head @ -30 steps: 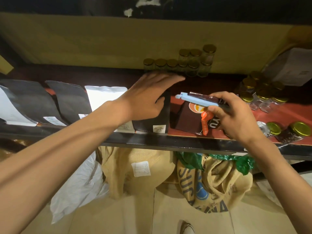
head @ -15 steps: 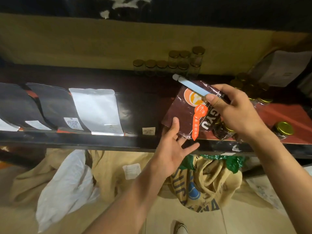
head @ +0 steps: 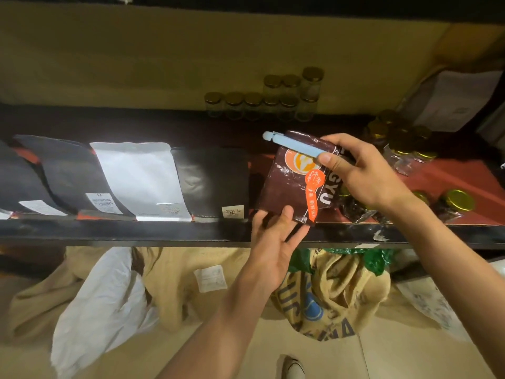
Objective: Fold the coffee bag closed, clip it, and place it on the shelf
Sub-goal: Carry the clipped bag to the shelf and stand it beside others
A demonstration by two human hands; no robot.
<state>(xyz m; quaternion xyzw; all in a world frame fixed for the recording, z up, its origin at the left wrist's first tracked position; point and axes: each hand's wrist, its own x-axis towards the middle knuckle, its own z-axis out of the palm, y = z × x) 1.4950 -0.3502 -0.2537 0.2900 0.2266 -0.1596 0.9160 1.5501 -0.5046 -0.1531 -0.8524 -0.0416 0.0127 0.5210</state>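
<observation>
A dark brown coffee bag [head: 287,187] with orange print stands tilted on the shelf [head: 136,233], right of a row of bags. A light blue clip [head: 292,145] is clamped across its folded top. My right hand [head: 360,173] grips the bag's top at the clip's right end. Fingers spread, my left hand [head: 273,242] touches the bag's lower edge from below at the shelf's front lip.
Black, white and dark bags [head: 136,179] lean in a row to the left on the shelf. Small gold-lidded jars [head: 270,97] stand at the back, more jars [head: 459,201] at the right. Burlap sacks [head: 328,291] and a white bag [head: 103,305] lie below.
My left hand left the black bag beside it and came down to the coffee bag's bottom edge. The coffee bag has tilted up and shifted slightly left.
</observation>
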